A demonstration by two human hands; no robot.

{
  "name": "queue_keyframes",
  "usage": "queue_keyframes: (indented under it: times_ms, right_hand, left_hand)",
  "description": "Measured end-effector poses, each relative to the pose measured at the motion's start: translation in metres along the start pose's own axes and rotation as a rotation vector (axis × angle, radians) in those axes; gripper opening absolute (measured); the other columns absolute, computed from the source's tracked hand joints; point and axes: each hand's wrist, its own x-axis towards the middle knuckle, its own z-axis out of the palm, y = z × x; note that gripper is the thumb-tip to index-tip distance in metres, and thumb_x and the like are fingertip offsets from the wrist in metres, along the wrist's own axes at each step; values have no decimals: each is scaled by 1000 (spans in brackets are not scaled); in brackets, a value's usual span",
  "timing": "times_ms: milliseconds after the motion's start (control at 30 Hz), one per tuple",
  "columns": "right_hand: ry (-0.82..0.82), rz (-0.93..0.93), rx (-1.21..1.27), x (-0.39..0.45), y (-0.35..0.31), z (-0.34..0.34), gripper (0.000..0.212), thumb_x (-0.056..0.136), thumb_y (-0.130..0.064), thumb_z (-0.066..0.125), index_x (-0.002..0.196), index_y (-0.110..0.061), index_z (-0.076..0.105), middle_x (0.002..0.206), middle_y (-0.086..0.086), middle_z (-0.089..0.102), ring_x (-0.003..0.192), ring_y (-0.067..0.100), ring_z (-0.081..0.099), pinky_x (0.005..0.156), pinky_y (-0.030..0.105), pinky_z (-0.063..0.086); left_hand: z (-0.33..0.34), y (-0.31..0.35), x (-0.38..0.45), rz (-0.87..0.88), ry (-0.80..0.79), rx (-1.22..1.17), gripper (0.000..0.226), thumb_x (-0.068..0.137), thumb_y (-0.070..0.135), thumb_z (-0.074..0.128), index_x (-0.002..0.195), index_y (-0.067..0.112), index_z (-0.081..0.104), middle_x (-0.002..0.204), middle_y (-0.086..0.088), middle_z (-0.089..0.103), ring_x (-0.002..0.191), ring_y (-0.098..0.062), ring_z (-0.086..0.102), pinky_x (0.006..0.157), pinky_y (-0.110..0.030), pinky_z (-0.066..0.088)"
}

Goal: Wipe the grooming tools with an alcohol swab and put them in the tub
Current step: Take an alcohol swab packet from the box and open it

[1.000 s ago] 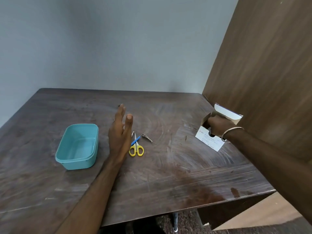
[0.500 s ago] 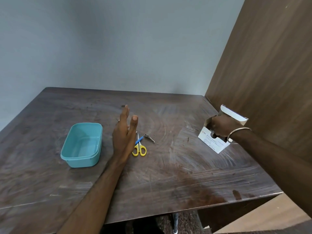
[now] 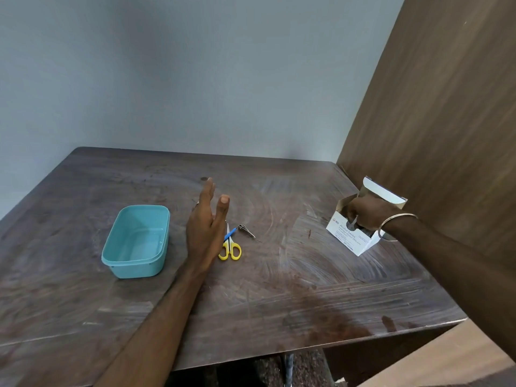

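Grooming tools (image 3: 233, 240) are lying unwiped at frame centre, beside the left hand (image 3: 205, 229), whose fingers (image 3: 208, 191) are hovering straight and empty. Right hand (image 3: 368, 212) fingers are digging, hidden, inside the swab box (image 3: 347, 238) at right. Tub (image 3: 136, 241), left on the desk (image 3: 279, 303), is sitting empty.

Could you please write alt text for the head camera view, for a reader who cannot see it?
A person's right hand reaches into an open box of alcohol swabs on a dark wooden table, while the left hand is held open beside yellow-handled scissors and a small metal tool. An empty teal tub sits further left.
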Motion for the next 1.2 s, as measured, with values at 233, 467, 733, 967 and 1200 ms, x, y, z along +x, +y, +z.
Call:
queue_keyframes:
  times_ms: [233,467,733,967,1200]
  right_hand:
    - [146,137,276,-1,1,7,22,84,5,53,68,1,67,72,-2,70,67,18,64,55,23,45]
    - [85,-2,10,3,8,2,23,84,-3,69,71,-21,65,80,-2,62,81,18,59,70,25,40]
    - [142,-99,-8,6,13,8,29,72,7,68,64,-20,65,67,-10,64,70,12,64,62,20,40]
    - [202,-108,16,6,18,14,33,75,9,63,61,-21,66,73,-3,70,70,14,67,58,19,42]
    - [227,-152,-20,1,20,7,24,73,13,68,68,-11,72,67,-5,68,66,13,69,62,21,46]
  left_hand:
    - [1,-2,1,7,-12,1,76,88,70,28,149,27,38,146,1,53,131,-17,53,107,-40,43]
    - [-1,0,0,5,-16,15,79,87,71,27,150,25,37,145,1,54,130,-17,53,103,-36,43]
    - [-2,1,-1,1,-19,20,80,86,72,26,150,25,37,146,1,53,132,-17,52,103,-36,42]
    - [-1,1,-2,-3,-19,11,78,87,71,27,150,26,37,146,0,54,132,-17,52,106,-42,43]
    - [-1,3,-2,-9,-27,15,79,86,71,28,150,25,36,146,1,53,132,-16,52,106,-43,44]
